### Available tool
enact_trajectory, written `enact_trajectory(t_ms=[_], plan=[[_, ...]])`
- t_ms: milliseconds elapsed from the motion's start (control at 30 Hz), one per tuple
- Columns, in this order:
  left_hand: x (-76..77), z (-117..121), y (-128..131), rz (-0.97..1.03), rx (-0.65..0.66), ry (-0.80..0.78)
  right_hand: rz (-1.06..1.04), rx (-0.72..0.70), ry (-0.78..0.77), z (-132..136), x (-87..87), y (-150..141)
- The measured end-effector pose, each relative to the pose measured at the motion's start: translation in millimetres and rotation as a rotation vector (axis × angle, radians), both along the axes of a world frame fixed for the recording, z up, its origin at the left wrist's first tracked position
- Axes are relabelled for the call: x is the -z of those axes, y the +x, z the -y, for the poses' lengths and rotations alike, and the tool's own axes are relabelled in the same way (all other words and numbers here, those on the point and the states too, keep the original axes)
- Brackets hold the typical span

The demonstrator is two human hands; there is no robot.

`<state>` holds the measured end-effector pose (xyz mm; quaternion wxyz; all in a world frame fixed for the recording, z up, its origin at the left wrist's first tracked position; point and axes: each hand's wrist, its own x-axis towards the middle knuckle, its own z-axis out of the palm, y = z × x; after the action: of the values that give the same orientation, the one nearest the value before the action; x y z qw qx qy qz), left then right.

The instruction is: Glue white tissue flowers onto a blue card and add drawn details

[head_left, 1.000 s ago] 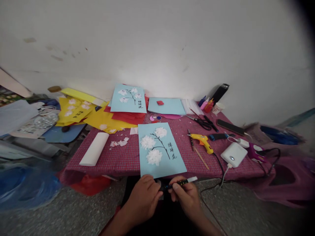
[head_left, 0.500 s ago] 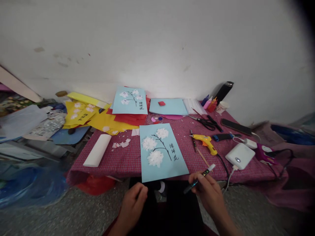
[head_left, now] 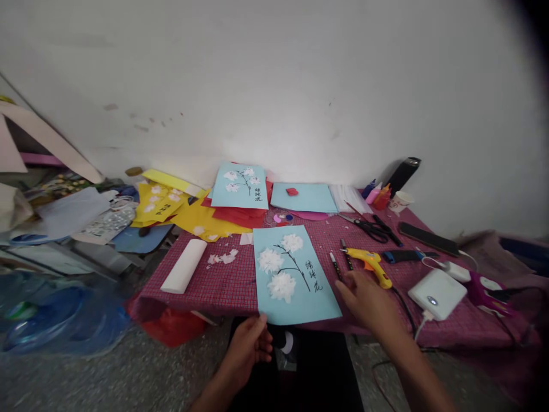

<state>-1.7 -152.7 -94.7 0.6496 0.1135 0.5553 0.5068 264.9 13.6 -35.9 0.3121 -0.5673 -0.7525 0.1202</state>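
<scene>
A light blue card [head_left: 300, 313] lies at the table's front edge, bearing white paper flowers, a drawn black branch and handwritten characters. My left hand [head_left: 249, 349] is at its lower left corner, thumb on top and the other fingers curled below the edge. To the right of the card, my right hand [head_left: 371, 303] is low over the table with its fingers around the lower end of a black marker pen [head_left: 335, 263]. The pen's white end points away from me; the hand covers its rest. Just beyond lies another dark pen-like stick [head_left: 346, 257].
A yellow glue gun [head_left: 366, 260], a blue-handled cutter [head_left: 397, 256], black scissors [head_left: 369, 229] and a white power bank [head_left: 437, 293] lie on the right. A white paper roll [head_left: 184, 266] is on the left. Behind stand a finished flower card [head_left: 238, 197], blue sheets [head_left: 309, 200] and a black flask [head_left: 404, 174].
My right hand has moved forward from in front of the table, bringing the marker pen down onto the cloth. My left hand has risen to the card's corner. The view has shifted slightly left.
</scene>
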Motion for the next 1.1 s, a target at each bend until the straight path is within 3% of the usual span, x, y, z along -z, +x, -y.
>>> enact_trajectory(t_ms=[133, 267, 433, 567, 700, 800, 1100], plan=[[8.3, 4.8, 3.1, 0.029, -0.024, -0.006, -0.036, -0.131, -0.230, 50.6, 5.9, 6.1], [-1.4, -0.1, 10.0, 0.035, -0.063, 0.113, -0.188, -0.107, -0.470, 90.4, 23.9, 7.7], [-9.6, 16.9, 1.6, 0.077, -0.089, 0.138, -0.610, -0.070, -0.876, 105.0, 47.3, 1.5], [-4.6, 41.9, -24.2, 0.091, -0.077, 0.106, -0.892, -0.120, -1.063, 102.6, 47.7, -11.5], [-5.0, 45.0, -45.8, 0.076, 0.047, 0.096, -0.938, -0.015, -1.019, 98.9, 47.4, -28.0], [-8.4, 33.9, -50.8, -0.013, 0.041, 0.073, -0.960, 0.058, -0.963, 98.1, 51.9, -36.6], [-23.7, 24.1, -52.9, -0.316, 0.268, 0.196, -0.814, 0.006, -0.800, 109.4, 45.4, -26.2]])
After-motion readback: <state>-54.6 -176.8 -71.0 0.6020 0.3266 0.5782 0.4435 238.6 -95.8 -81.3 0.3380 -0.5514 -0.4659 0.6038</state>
